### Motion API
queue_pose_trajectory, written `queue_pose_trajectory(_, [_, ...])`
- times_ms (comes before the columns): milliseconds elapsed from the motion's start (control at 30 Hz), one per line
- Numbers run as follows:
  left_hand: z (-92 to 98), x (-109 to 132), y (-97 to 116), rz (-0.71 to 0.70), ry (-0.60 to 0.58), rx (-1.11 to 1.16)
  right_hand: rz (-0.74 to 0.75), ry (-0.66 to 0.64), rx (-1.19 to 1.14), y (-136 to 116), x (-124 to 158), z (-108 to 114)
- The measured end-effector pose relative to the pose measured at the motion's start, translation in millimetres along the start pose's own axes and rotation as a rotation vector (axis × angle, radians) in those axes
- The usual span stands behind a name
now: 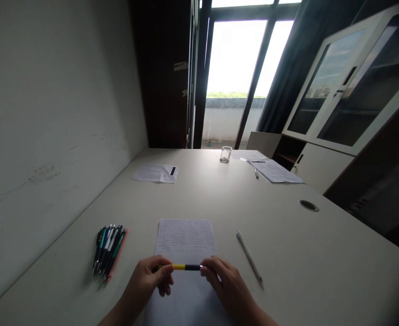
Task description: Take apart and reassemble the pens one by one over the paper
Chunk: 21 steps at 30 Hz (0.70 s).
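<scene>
At a pale, smooth surface (199, 199) set against a scuffed white wall (50, 113), a person holds a slim yellow-and-dark pen (186, 267) level between two bare hands. The left hand (154, 275) pinches the yellow end between thumb and fingers; the right hand (227, 277) pinches the dark end the same way. Pen and hands are above a sheet of paper (186, 237) covered in fine rows of writing across its upper part. To the left lies a bundle of pens (109, 252), glossy barrels of black, green, white and blue side by side, with one salmon-pink at its edge. To the right, a whitish pen (249, 256) lies slanted on its own. Toward the far edge are creased printed sheets (156, 173), a clear glass jar (225, 155) with a thick base, and a layered stack of papers (276, 171) with a dark pen (256, 172) beside it. A round cable hole (308, 205) pierces the right side. Beyond, daylight pours through tall dark-framed glass (238, 59), flanked by a dark curtain (284, 68) and a white-framed cabinet (355, 90) with glass doors.
</scene>
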<state>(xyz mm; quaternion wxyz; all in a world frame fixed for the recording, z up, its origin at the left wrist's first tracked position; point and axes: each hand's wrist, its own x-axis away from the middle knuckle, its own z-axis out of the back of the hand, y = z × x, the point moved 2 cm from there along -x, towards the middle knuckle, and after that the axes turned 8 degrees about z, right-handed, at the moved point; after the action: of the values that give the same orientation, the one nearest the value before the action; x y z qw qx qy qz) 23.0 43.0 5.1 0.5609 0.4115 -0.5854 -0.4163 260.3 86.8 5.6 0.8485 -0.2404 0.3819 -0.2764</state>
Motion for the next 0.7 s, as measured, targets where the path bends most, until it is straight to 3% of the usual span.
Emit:
queue_pose_trajectory(167, [-0.3,1,2,-0.01,-0.004,-0.004,0.021,0.049,-0.057,-2,-1,-3])
queue_pose_trajectory(467, [2.9,-2,-4,-0.03,-0.026,-0.042,0.004,-0.022,-0.023,-2,-3,3])
queue_pose_trajectory(567, [5.8,-2,1,-0.148,0.021,-0.188,0.02,-0.014,-0.022,-2,-3,4])
queue_pose_trajectory(700, [6.4,4,13,-0.45,0.095,-0.536,0.025,0.012,-0.024,-5,-4,6])
